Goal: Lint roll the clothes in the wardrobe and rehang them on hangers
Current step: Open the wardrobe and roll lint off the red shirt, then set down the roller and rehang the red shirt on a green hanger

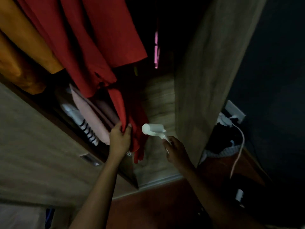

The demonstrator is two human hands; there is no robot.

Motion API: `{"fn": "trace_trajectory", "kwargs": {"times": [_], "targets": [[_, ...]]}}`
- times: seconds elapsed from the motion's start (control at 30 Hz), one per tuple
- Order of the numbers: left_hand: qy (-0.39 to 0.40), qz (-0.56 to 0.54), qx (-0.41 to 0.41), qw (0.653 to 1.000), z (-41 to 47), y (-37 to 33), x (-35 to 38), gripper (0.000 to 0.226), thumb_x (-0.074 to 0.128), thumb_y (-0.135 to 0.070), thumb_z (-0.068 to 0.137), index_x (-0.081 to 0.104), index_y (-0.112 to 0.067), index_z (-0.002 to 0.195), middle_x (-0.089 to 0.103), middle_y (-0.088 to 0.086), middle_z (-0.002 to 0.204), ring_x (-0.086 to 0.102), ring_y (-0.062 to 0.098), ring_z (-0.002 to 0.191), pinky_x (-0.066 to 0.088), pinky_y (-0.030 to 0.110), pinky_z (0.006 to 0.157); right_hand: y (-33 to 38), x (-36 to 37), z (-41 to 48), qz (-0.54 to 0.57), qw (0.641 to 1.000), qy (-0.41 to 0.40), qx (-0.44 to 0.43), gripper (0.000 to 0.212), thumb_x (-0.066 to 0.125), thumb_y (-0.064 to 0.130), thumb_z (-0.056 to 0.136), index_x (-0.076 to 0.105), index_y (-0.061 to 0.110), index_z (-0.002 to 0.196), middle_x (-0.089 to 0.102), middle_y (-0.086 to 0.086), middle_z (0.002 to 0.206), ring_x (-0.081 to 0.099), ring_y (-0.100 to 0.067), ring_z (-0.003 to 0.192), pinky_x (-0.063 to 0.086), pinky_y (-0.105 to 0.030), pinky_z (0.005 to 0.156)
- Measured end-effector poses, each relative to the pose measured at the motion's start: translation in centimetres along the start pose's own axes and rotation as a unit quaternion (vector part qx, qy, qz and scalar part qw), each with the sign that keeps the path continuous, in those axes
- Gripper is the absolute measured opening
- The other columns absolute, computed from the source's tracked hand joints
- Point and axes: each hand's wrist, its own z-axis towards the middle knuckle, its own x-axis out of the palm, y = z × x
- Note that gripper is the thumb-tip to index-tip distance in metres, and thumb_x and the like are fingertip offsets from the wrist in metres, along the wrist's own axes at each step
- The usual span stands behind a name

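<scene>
Here we are at the open wardrobe, dim light, and the red garment (92,47) hangs from up high, its long lower tail dropping down towards the person. The left hand (119,139) pinches that tail low down, thumb on one side and fingers curled round the other. I'd say this is to draw the cloth taut so it won't swing or bunch under the roller.

The right hand (175,151) is wrapped round the thin handle of the white lint roller (154,129). The drum is turned sideways, just to the right of the held fabric. Whether it touches the cloth I can't tell from here. It looks poised for a stroke along the stretched strip.

To the left hangs an orange garment (28,52), pushed well aside, which leaves the red one room to be worked. Beneath, on the wardrobe floor, lie folded pink clothes (92,116) and a striped piece (88,131), just behind the left hand.

The wardrobe door (211,71) stands wide open on the right, clear of the elbows. The red piece is on the rail, so rolling in place seems the plan, and no rehanging is needed yet.
</scene>
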Motion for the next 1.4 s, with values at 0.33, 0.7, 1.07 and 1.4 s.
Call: {"fn": "trace_trajectory", "kwargs": {"times": [0.33,0.7,1.07,1.4], "targets": [[0.239,-0.083,0.077,0.964,-8.3,-6.0,15.4,0.010,0.056,-0.019,0.097,0.064,-0.019,0.091,0.071,-0.004,0.080,0.071,0.013,0.075,0.057,0.034,0.071,-4.8,-12.4,-9.1,0.123,0.944,-0.302,0.056,0.029,0.067,0.056,0.079,0.056,0.043,0.102,0.065,-0.005,0.097,0.063,-0.021,0.080,0.049,-0.036,0.067],[0.524,0.006,0.191,0.830,-29.5,-16.2,36.2,0.028,0.054,-0.051,0.094,0.064,-0.032,0.111,0.068,-0.010,0.106,0.063,0.011,0.098,0.048,0.028,0.087,-14.1,-31.4,-25.5,0.151,0.785,-0.577,0.170,0.016,0.052,0.030,0.100,0.050,0.014,0.102,0.062,-0.008,0.094,0.062,-0.030,0.091,0.046,-0.035,0.073],[0.664,0.137,0.311,0.666,-48.7,-19.0,51.2,0.062,0.057,-0.050,0.091,0.048,-0.014,0.141,0.049,0.010,0.143,0.043,0.028,0.134,0.032,0.038,0.111,-24.1,-47.1,-35.8,0.175,0.660,-0.674,0.282,0.030,0.058,0.025,0.096,0.052,0.003,0.116,0.065,-0.019,0.114,0.061,-0.035,0.109,0.043,-0.031,0.084],[0.617,0.271,0.464,0.576,-52.4,-17.1,59.7,0.078,0.052,-0.068,0.081,0.048,-0.014,0.138,0.039,0.018,0.150,0.035,0.043,0.137,0.037,0.062,0.102,-29.2,-53.0,-36.2,0.181,0.628,-0.688,0.317,0.026,0.058,0.025,0.095,0.053,0.006,0.112,0.067,-0.015,0.107,0.063,-0.031,0.101,0.041,-0.028,0.078]]}}
